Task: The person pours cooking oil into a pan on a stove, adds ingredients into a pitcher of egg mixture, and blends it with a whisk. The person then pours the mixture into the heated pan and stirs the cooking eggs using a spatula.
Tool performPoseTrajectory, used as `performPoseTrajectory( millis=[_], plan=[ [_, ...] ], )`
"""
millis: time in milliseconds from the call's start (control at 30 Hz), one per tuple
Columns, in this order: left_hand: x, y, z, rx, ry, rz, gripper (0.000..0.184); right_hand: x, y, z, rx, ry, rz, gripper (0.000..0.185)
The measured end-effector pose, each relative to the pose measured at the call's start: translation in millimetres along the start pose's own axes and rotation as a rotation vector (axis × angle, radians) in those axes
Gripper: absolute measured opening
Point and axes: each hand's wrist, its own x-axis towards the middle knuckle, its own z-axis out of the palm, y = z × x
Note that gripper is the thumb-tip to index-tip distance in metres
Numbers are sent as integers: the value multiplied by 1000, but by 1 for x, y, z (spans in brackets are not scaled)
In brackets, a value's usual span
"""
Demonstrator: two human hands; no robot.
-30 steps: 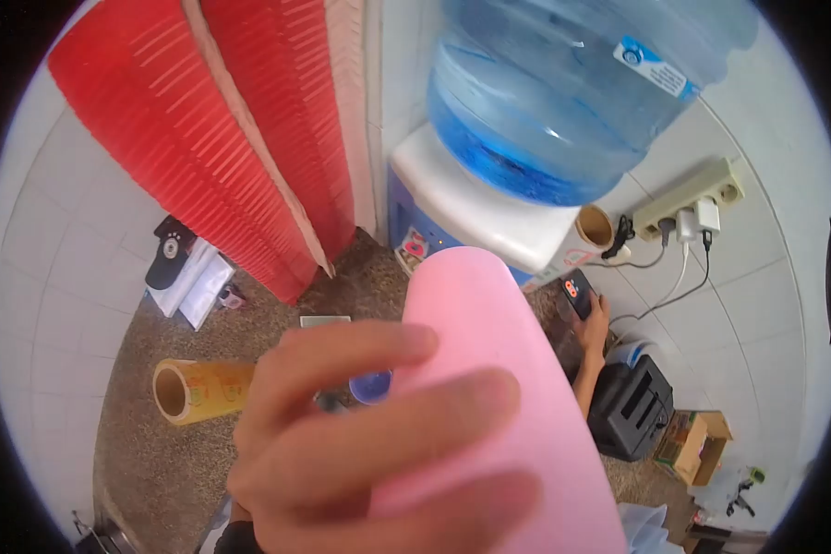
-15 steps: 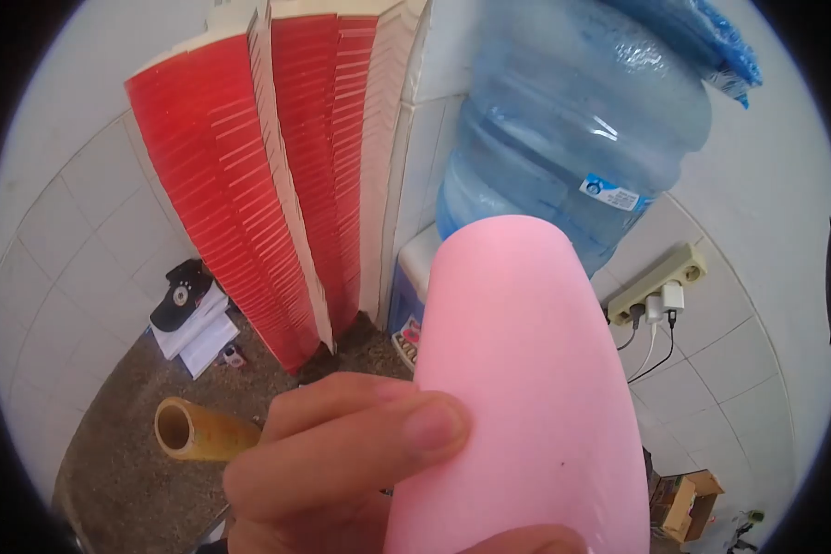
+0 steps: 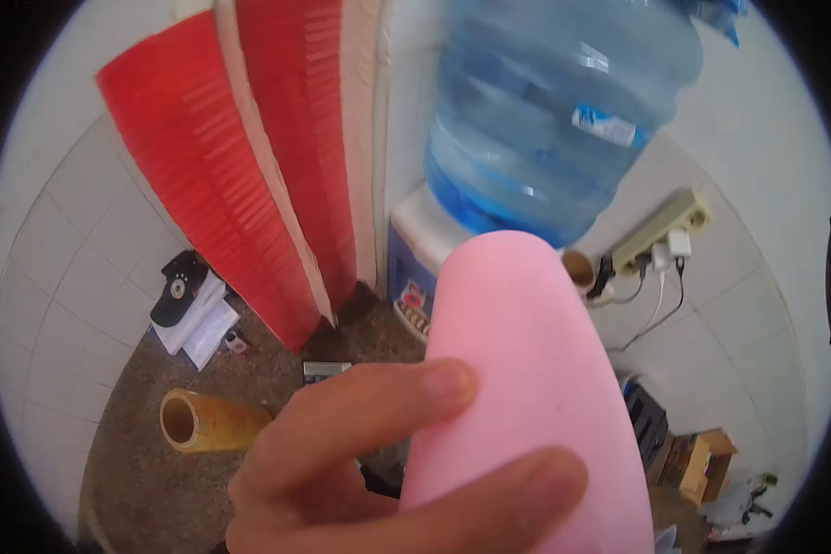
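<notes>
A smooth, pale pink tapered object [image 3: 517,369] with a rounded upper end fills the lower middle of the head view. Its exact kind cannot be made out, and its lower part runs out of the frame. My left hand [image 3: 360,462] reaches in from the lower left, its fingers bent and closed against the near side of the pink object. One fingertip presses near its left edge; another digit lies lower across its face. The far side of the object is hidden. No part of my right hand shows.
Behind stand tall red ribbed panels [image 3: 171,111] and a big blue water bottle [image 3: 526,129] on a dispenser [image 3: 425,231]. A power strip [image 3: 660,231] with plugs hangs at right. A tan tube [image 3: 212,422], black cap [image 3: 177,291], papers and a cardboard box [image 3: 702,462] lie below.
The view has tilted down, so the bottle and panels sit higher. On the pink object, the upper fingertip has shifted slightly up, and the lower digit now shows much more.
</notes>
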Motion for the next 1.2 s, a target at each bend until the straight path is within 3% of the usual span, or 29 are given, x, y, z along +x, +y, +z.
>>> performPoseTrajectory(
  millis=[100,167,200,233,267,300,433,500,600,667,700,800,900,967,1000,1033,1067,1100,1133,1200],
  plan=[
    [-34,6,20,-23,-92,-40,37,3,-21,4,60,104,-115,64],
    [-76,17,55,-233,324,-252,35,-5,-25,10,65,147,-126,67],
    [-76,31,56,-250,300,-290,35,-11,-25,12,59,132,-119,64],
    [-69,49,50,-158,42,-463,40,-16,-22,14,53,113,-108,60],
    [-69,60,47,-65,-224,-627,50,-20,-14,16,76,112,-119,43],
    [-79,63,50,-79,-254,-671,50,-26,-8,22,78,109,-114,44],
    [-132,47,50,-536,-752,-851,66,-63,37,38,-5,173,9,49],
    [-157,63,61,-658,-782,-1058,79,-85,72,52,-93,223,149,52],
    [-196,74,60,-560,-661,-1108,93,-121,138,81,-238,273,416,56],
    [-204,78,37,-372,-806,-861,76,-142,182,100,-320,259,548,59],
    [-211,82,21,-321,-789,-880,76,-152,199,106,-348,240,590,61],
    [-242,91,-44,-369,-631,-729,41,-179,242,111,-487,72,648,72],
    [-272,100,-150,-223,-615,-748,26,-204,287,107,-614,28,518,78],
    [-302,118,-236,-88,-688,-813,21,-208,262,100,-635,51,317,69],
    [-315,135,-284,-23,-747,-958,20,-201,206,95,-521,-23,231,72],
    [-326,151,-332,57,-792,-1115,19,-198,155,98,-342,-36,398,60],
    [-330,170,-379,231,-736,-1246,20,-228,208,90,-524,-44,290,47],
    [-329,201,-426,415,-662,-1377,22,-250,167,101,-272,36,167,39],
    [-335,239,-467,622,-565,-1512,22,-278,111,131,-149,-43,131,39],
    [-347,314,-538,954,-364,-1777,26,-347,-8,158,112,-493,266,39]
  ],
)
